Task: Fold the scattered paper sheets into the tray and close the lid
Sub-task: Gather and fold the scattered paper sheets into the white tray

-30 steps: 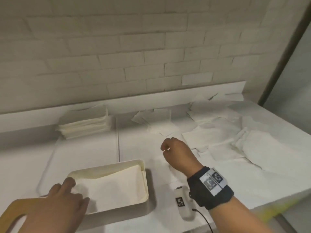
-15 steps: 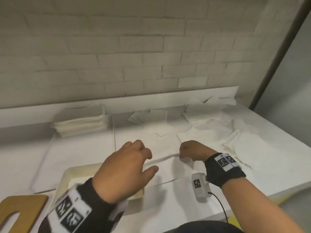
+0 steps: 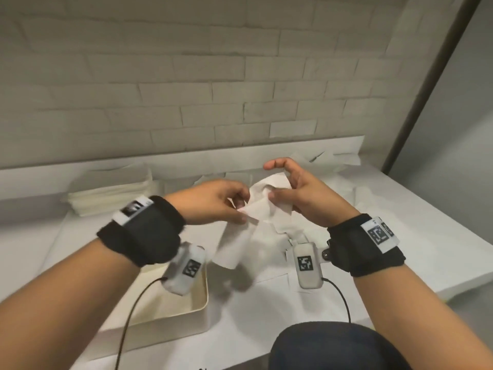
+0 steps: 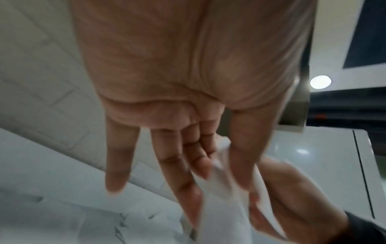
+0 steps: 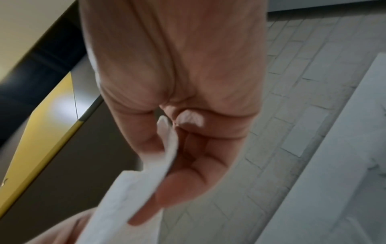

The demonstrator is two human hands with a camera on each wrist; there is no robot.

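Head view: both hands hold one white paper sheet (image 3: 257, 209) in the air above the white tabletop (image 3: 416, 244). The left hand (image 3: 213, 204) pinches its left edge; the right hand (image 3: 301, 196) grips its right side with thumb and fingers. A cream tray (image 3: 198, 305) sits below the left wrist, its lid off. Folded sheets (image 3: 106, 193) are stacked by the wall.

Left wrist view: fingers (image 4: 200, 158) and thumb pinch the sheet (image 4: 221, 206).

Right wrist view: curled fingers (image 5: 188, 186) grasp the sheet (image 5: 133, 189).

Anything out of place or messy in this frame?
Only the expected mess: loose paper sheets lie scattered and overlapping at the table's far right. Both hands hold one sheet above the table; tray is open.
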